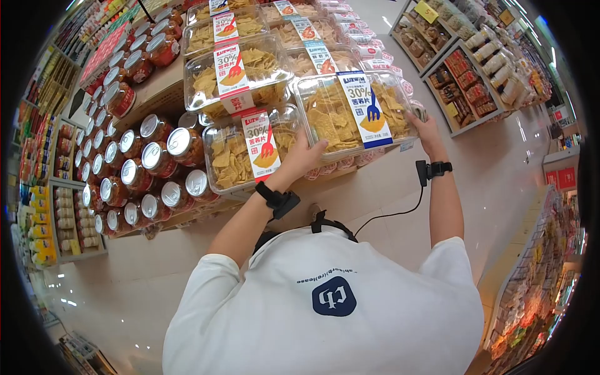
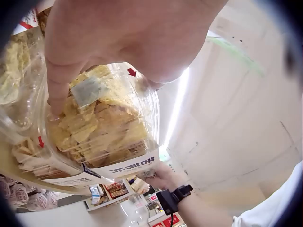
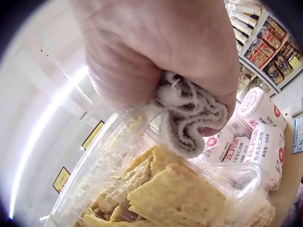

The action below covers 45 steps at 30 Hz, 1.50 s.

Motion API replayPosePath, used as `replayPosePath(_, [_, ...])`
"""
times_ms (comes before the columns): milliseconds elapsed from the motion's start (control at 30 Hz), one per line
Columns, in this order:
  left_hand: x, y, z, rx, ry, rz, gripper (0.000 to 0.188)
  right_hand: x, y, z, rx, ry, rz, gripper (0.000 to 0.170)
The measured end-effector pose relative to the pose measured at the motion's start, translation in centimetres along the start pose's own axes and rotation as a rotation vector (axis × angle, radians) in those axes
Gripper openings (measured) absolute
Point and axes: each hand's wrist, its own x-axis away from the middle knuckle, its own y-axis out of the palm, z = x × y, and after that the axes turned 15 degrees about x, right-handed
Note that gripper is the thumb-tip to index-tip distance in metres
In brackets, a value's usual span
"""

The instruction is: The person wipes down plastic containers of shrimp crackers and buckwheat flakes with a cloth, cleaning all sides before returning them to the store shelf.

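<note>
One clear plastic box (image 1: 331, 119) is held just beside a red-labelled box (image 1: 226, 159): the left hand (image 1: 305, 156) grips one end, the right hand (image 1: 429, 132) clutches a cloth (image 3: 187, 120) against the other. The long axis runs hand to hand; the label (image 1: 364, 111) has its fork end toward the person (image 1: 381, 269). Only the right wrist view shows fuzzy folds; only the left, a pale square (image 2: 89, 91) among jagged yellow chips (image 2: 106, 135).

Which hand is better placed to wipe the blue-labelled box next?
Probably the right hand: it grips the folded cloth at the edge of the box, while the left hand holds the opposite side.
</note>
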Motion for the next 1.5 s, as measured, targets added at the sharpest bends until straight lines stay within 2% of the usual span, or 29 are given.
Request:
replayPosePath(100, [-0.3, 1.0, -0.8, -0.039, 0.066, 0.03, 0.072, -1.7, -0.4, 1.4, 0.021, 0.022, -0.028, 0.041])
replayPosePath(133, [-0.3, 1.3, -0.7, -0.043, 0.047, 0.051, 0.072, -2.4, -0.5, 2.3, 0.018, 0.029, -0.055, 0.041])
replayPosePath(200, [-0.3, 1.6, 0.1, 0.016, -0.017, 0.05, 0.069, -3.7, -0.7, 3.9, 0.025, -0.006, 0.023, 0.046])
replayPosePath(233, [0.1, 1.9, 0.8, 0.012, -0.032, 0.072, 0.069, -3.4, -0.6, 2.6, 0.021, -0.002, -0.003, 0.046])
replayPosePath(300, [1.1, 2.1, 2.0, 0.297, -0.089, 0.12, 0.062, -2.0, -1.4, 0.2, 0.313, 0.134, 0.239, 0.047])
replayPosePath(333, [2.0, 1.5, 1.6, 0.294, -0.099, 0.138, 0.062, -2.4, -2.0, 2.3, 0.285, -0.069, 0.417, 0.046])
replayPosePath(367, [3.2, 0.4, 0.7, 0.137, -0.021, 0.272, 0.056, -2.7, -2.5, 4.2, 0.249, -0.277, 0.594, 0.044])
replayPosePath(400, [4.3, -1.1, 0.0, -0.024, 0.058, 0.401, 0.049, -1.2, -1.7, 2.5, 0.245, -0.281, 0.578, 0.044])
replayPosePath(467, [7.7, -6.5, -1.3, -0.407, 0.184, 0.449, 0.041, 4.7, 1.3, -4.5, 0.115, -0.421, 0.704, 0.041])
replayPosePath(533, [11.2, -12.5, -1.3, -0.691, 0.242, 0.634, 0.03, 8.4, 5.3, -7.4, 0.252, -0.649, 0.614, 0.037])
replayPosePath(567, [12.6, -14.0, 0.9, -0.73, 0.239, 0.76, 0.025, 9.5, 7.9, -7.6, 0.282, -0.771, 0.53, 0.033])
replayPosePath(600, [13.1, -14.8, 1.1, -0.817, 0.313, 0.753, 0.022, 10.7, 8.8, -8.0, 0.102, -0.561, 0.356, 0.033])
replayPosePath(633, [14.0, -16.1, 1.6, -0.814, 0.317, 0.749, 0.022, 11.3, 13.6, -8.6, 0.404, -0.951, 0.301, 0.035])
replayPosePath(667, [15.2, -17.6, 2.0, -0.74, 0.166, 0.783, 0.024, 12.5, 16.7, -9.0, 0.22, -0.871, 0.152, 0.04])
replayPosePath(700, [16.2, -19.1, 2.2, -0.662, 0.015, 0.813, 0.025, 13.7, 18.6, -10.3, 0.266, -0.881, 0.034, 0.043])
replayPosePath(733, [16.5, -20.0, 1.6, -0.686, 0.016, 0.751, 0.027, 14.6, 20.0, -11.4, 0.313, -0.89, -0.084, 0.046])
replayPosePath(767, [16.7, -20.7, 0.7, -0.674, 0.018, 0.751, 0.027, 15.3, 21.1, -11.7, 0.324, -0.892, -0.085, 0.046])
replayPosePath(833, [16.3, -20.4, 0.1, -0.602, -0.019, 0.702, 0.028, 16.6, 23.8, -11.1, 0.54, -0.881, -0.106, 0.05])
replayPosePath(900, [15.8, -20.9, -1.0, -0.569, -0.026, 0.714, 0.029, 17.9, 25.6, -10.4, 0.517, -0.794, -0.13, 0.049])
replayPosePath(967, [15.5, -21.6, -2.9, -0.663, 0.088, 0.693, 0.032, 18.5, 26.9, -9.2, 0.586, -0.59, -0.091, 0.049])
replayPosePath(1000, [15.4, -21.6, -2.8, -0.785, 0.191, 0.677, 0.035, 18.6, 27.6, -7.9, 0.596, -0.582, -0.091, 0.049])
replayPosePath(1033, [15.4, -21.5, -2.6, -0.777, 0.191, 0.67, 0.035, 18.4, 28.3, -6.8, 0.625, -0.508, -0.017, 0.048])
replayPosePath(1100, [15.3, -21.2, -2.2, -0.653, -0.144, 0.542, 0.036, 18.1, 29.3, -5.6, 0.655, -0.434, 0.06, 0.048])
replayPosePath(1167, [15.5, -20.3, -2.7, -0.684, -0.11, 0.563, 0.036, 18.0, 30.1, -5.3, 0.629, -0.341, 0.158, 0.045])
replayPosePath(1233, [15.6, -19.5, -2.9, -0.716, -0.075, 0.588, 0.035, 17.7, 30.5, -4.1, 0.599, -0.316, 0.166, 0.043])
replayPosePath(1300, [15.4, -19.1, -2.8, -0.463, -0.24, 0.603, 0.035, 16.6, 30.9, -2.6, 0.559, -0.303, 0.172, 0.041])
replayPosePath(1367, [15.3, -18.4, -2.5, -0.444, -0.23, 0.618, 0.034, 15.6, 31.0, -1.1, 0.354, -0.132, 0.159, 0.038])
replayPosePath(1500, [15.6, -17.6, -1.4, -0.363, -0.225, 0.63, 0.032, 16.5, 31.1, -2.0, 0.381, -0.205, 0.177, 0.037])
